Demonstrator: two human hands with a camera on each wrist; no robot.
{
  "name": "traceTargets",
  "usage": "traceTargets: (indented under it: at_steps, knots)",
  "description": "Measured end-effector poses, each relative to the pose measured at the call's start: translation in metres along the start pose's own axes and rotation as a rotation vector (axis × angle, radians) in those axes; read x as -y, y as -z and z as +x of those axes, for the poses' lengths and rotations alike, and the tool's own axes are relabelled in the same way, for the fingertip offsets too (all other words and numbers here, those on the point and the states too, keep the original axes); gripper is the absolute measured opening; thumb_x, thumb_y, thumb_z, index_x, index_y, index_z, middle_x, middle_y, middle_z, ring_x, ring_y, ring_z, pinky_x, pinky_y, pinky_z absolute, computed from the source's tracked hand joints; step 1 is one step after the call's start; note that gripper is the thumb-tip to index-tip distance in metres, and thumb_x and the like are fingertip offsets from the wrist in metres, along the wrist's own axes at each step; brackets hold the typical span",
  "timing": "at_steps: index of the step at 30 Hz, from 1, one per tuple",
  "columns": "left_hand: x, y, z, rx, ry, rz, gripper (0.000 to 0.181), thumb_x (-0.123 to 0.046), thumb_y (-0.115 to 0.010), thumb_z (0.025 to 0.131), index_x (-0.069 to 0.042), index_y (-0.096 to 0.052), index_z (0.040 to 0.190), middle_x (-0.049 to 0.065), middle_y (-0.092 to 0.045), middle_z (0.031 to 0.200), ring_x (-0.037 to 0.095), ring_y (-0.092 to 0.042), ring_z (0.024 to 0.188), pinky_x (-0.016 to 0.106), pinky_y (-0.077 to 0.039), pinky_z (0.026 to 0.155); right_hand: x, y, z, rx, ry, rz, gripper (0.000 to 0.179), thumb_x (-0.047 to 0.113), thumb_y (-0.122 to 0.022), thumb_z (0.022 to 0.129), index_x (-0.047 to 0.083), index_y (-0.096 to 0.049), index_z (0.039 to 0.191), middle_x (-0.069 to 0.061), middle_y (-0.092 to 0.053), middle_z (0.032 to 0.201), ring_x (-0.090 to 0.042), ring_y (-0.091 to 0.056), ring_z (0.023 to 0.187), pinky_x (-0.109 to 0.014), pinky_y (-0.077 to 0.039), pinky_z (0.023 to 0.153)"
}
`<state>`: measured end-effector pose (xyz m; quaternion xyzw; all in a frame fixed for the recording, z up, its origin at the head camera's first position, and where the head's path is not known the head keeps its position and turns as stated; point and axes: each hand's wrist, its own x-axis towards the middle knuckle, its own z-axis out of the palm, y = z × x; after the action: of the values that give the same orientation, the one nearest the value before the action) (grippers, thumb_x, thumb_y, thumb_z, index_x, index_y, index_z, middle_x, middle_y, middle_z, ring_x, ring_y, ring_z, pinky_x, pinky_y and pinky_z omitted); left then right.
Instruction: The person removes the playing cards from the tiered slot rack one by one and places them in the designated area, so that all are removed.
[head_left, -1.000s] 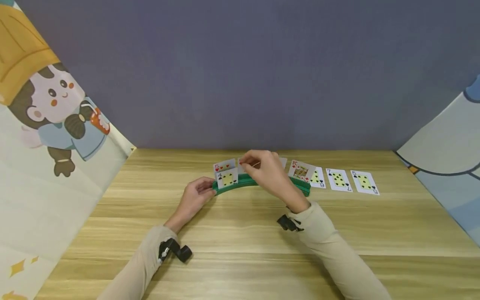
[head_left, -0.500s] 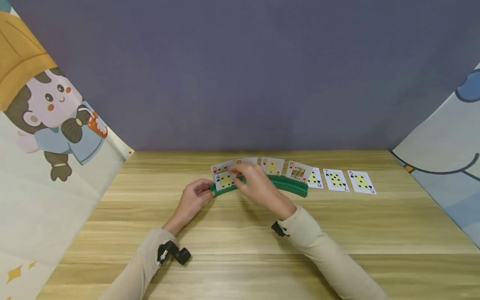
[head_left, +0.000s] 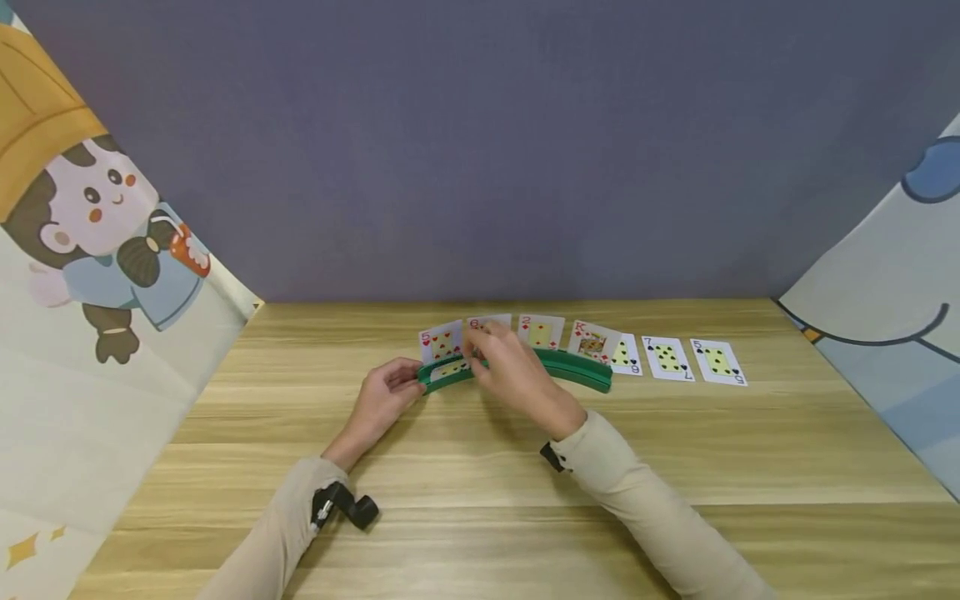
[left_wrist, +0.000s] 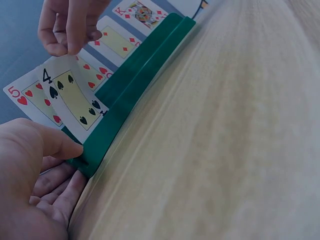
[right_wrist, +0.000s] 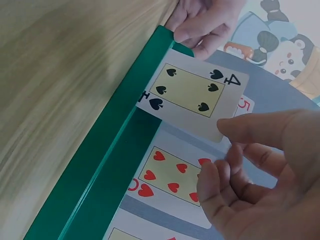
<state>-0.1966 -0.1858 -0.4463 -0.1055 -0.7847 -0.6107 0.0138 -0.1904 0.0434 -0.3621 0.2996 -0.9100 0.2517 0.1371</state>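
A curved green card holder (head_left: 573,367) stands on the table, and my left hand (head_left: 384,398) grips its left end between thumb and fingers. My right hand (head_left: 517,375) pinches the free upper corner of the four of spades (right_wrist: 187,92), whose lower edge sits at the holder's front slot. That card leans forward and looks slightly bent in the left wrist view. Behind it stands the five of hearts (head_left: 441,338). Farther along are the six of hearts (right_wrist: 170,175), partly covered by my right hand in the head view, the two of diamonds (head_left: 542,333) and the king of diamonds (head_left: 592,342).
On the wooden table (head_left: 450,517), right of the holder, lie a seven of spades (head_left: 667,358), a five of spades (head_left: 717,362) and another spade card (head_left: 628,357) partly hidden behind the king. A dark grey panel (head_left: 517,167) rises at the back.
My right hand has moved left from above the holder's middle to the four of spades. The card now leans forward, uncovering more of the five of hearts. My left hand stays on the holder.
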Motion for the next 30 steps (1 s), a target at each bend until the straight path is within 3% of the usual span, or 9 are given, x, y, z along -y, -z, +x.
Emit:
traceTargets:
  at_steps: [4,8,13,22,30]
  knots:
    - [0.001,0.0,0.001,0.0,0.0,0.006,0.034,0.006,-0.068,0.088,0.01,-0.06,0.121,0.027,-0.064,0.119,0.037,-0.062,0.113,0.022,-0.055,0.093,-0.001,-0.002,-0.001,0.002,0.009,-0.019,0.01,0.0,-0.07,0.089,0.009,-0.066,0.09,-0.004,-0.059,0.092,-0.019,-0.052,0.087,-0.029,-0.049,0.067]
    - [0.001,0.0,0.001,-0.005,0.005,0.009,0.033,0.007,-0.068,0.087,0.01,-0.061,0.119,0.026,-0.065,0.118,0.036,-0.063,0.112,0.022,-0.055,0.093,-0.004,-0.006,0.001,0.069,-0.027,0.094,0.012,-0.004,-0.068,0.088,0.006,-0.067,0.094,-0.005,-0.067,0.095,-0.019,-0.061,0.085,-0.03,-0.055,0.071]
    - [0.004,-0.001,0.003,-0.011,0.004,0.005,0.033,0.008,-0.067,0.087,0.01,-0.062,0.119,0.028,-0.065,0.118,0.038,-0.063,0.112,0.022,-0.054,0.093,-0.015,-0.015,0.002,0.132,-0.098,0.237,0.01,-0.002,-0.066,0.092,0.004,-0.07,0.099,-0.006,-0.072,0.097,-0.02,-0.069,0.096,-0.033,-0.059,0.084]
    - [0.001,-0.002,0.002,-0.009,-0.004,0.0,0.032,0.007,-0.068,0.087,0.01,-0.062,0.118,0.027,-0.065,0.117,0.037,-0.063,0.111,0.022,-0.055,0.092,-0.027,-0.022,0.002,0.095,-0.113,0.323,0.009,0.006,-0.066,0.095,0.008,-0.073,0.101,-0.002,-0.073,0.097,-0.014,-0.069,0.091,-0.027,-0.059,0.078]
    - [0.001,-0.001,0.001,-0.008,-0.002,0.002,0.033,0.006,-0.068,0.088,0.009,-0.062,0.12,0.026,-0.065,0.119,0.036,-0.062,0.113,0.022,-0.054,0.094,-0.027,-0.025,0.002,0.098,-0.122,0.297,0.012,0.003,-0.067,0.094,0.006,-0.073,0.104,-0.005,-0.073,0.1,-0.017,-0.069,0.092,-0.031,-0.059,0.081]
